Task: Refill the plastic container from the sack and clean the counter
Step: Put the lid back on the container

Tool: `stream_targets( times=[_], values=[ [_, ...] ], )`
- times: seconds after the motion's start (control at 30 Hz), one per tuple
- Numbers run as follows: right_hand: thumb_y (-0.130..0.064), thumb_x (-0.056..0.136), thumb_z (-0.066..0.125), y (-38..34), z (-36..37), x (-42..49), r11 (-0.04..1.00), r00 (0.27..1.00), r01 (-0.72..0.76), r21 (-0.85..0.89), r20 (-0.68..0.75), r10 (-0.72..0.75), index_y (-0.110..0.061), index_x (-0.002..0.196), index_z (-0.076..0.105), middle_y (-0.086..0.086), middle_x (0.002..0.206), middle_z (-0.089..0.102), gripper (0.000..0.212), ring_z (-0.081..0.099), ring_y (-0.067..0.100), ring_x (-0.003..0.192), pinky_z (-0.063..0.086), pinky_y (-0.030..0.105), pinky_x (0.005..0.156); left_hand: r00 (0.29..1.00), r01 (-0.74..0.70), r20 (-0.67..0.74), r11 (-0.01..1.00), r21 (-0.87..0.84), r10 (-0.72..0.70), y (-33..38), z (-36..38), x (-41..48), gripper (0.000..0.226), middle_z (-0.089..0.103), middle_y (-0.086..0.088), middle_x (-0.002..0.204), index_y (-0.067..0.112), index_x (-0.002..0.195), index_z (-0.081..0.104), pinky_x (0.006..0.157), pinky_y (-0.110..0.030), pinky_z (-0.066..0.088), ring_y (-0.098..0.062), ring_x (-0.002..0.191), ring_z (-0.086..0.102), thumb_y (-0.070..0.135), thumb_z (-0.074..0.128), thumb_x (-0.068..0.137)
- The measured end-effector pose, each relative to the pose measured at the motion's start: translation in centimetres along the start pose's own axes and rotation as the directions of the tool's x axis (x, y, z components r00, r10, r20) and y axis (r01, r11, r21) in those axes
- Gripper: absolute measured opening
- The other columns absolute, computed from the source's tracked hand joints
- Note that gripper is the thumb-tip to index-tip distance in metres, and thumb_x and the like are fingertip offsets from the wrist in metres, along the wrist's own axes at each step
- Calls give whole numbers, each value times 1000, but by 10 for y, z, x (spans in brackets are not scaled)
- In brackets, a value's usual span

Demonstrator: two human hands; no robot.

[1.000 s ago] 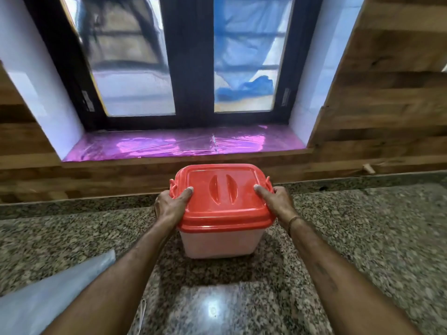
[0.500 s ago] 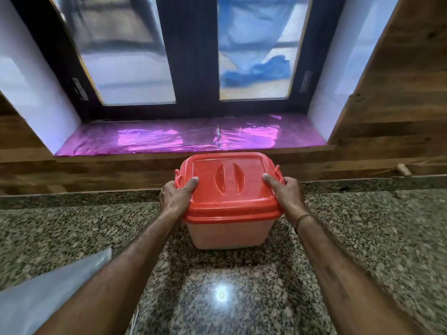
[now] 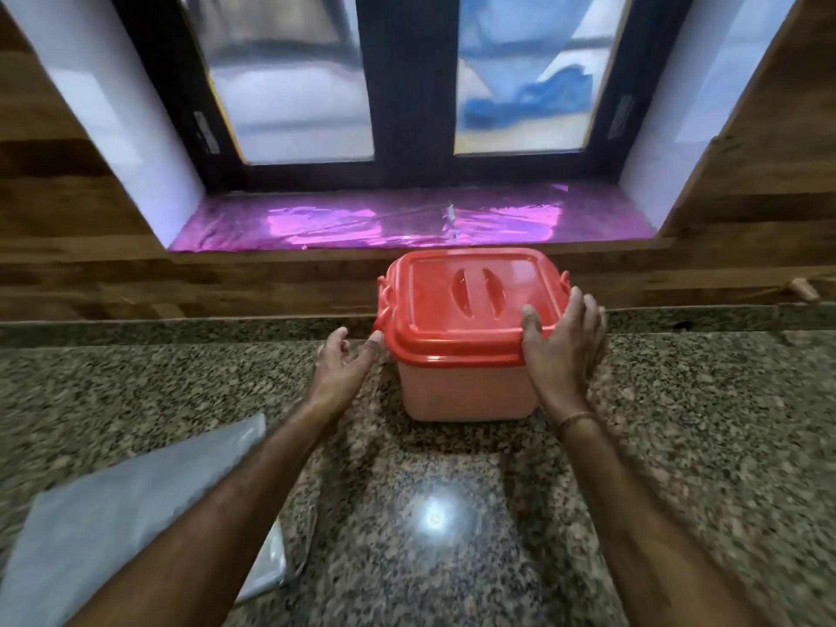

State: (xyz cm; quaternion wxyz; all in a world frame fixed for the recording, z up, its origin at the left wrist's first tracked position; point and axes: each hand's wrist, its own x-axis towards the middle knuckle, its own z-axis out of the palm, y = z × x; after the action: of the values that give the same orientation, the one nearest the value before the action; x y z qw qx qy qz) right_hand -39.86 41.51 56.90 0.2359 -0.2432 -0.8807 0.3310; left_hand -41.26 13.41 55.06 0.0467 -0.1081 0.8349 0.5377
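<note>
Red-lidded plastic container (image 3: 466,386) is sitting on the granite tabletop (image 3: 678,423) below the sill (image 3: 407,219) — left hand (image 3: 344,366) is coming off it, fingers spread; right hand (image 3: 561,350) is loosening, fingers straight against the lid (image 3: 434,310).

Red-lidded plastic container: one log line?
red-lidded plastic container: closed, on granite counter | left hand: open, beside it | right hand: open, touching red lid

One plastic container (image 3: 466,382), one sack (image 3: 113,513), two hands (image 3: 344,368) (image 3: 561,350) and two window panes (image 3: 289,83) (image 3: 524,74).
</note>
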Motion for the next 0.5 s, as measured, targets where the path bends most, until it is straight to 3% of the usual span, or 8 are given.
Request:
stream_targets(
  times=[0.07,0.13,0.2,0.27,0.33,0.4,0.43,0.5],
  values=[
    [-49,92,56,-23,2,-46,985,974,173,-15,-147,-174,-10,153,41,20,160,36,74,28,39,150,22,51,122,999,14,-31,999,51,-12,-24,-21,-17,94,46,-10,156,20,158,34,112,-45,45,-27,137,51,73,61,86],
    [-40,91,62,-50,10,-102,946,935,320,50,-176,-307,-11,148,47,19,156,41,66,33,38,147,25,47,121,997,42,-66,994,101,-35,-56,-50,-34,102,45,-9,157,21,157,36,113,-47,44,-28,140,48,83,58,78],
    [-31,92,66,-68,34,-160,897,910,415,152,-72,-408,-10,143,51,15,148,48,58,43,35,139,34,46,117,991,102,-106,981,162,-86,-98,-85,-51,110,44,-9,158,22,157,37,114,-50,43,-30,142,46,89,56,72],
    [-28,92,67,-72,66,-214,881,876,403,247,175,-450,-10,139,54,11,138,53,52,52,31,130,43,46,110,980,167,-150,952,256,-131,-142,-120,-67,106,39,-12,160,20,158,35,117,-52,38,-34,145,40,84,58,76],
    [-32,94,66,-71,98,-264,930,791,304,205,490,-367,-8,142,51,13,140,52,56,50,32,133,44,41,108,960,244,-225,893,378,-167,-188,-158,-84,100,35,-15,162,18,159,33,118,-53,34,-37,147,35,76,62,83],
    [-37,95,67,-76,126,-310,980,651,186,65,739,-172,-5,147,46,18,142,52,64,50,35,133,43,36,99,929,348,-289,812,469,-231,-235,-201,-101,102,32,-16,162,20,160,29,117,-54,33,-39,146,33,78,60,82],
    [-40,93,69,-73,139,-327,990,597,139,-6,798,-78,-4,141,50,19,134,58,63,56,35,125,46,36,89,916,388,-308,769,508,-259,-257,-217,-107,105,29,-17,163,21,160,26,117,-54,30,-39,148,30,81,59,80],
    [-51,85,72,-69,165,-356,991,569,110,-74,822,-2,-11,111,62,15,108,68,49,66,34,104,45,32,73,888,458,-306,710,535,-342,-299,-251,-119,113,15,-18,168,25,163,18,122,-58,21,-38,154,15,86,57,76]
  ],
)
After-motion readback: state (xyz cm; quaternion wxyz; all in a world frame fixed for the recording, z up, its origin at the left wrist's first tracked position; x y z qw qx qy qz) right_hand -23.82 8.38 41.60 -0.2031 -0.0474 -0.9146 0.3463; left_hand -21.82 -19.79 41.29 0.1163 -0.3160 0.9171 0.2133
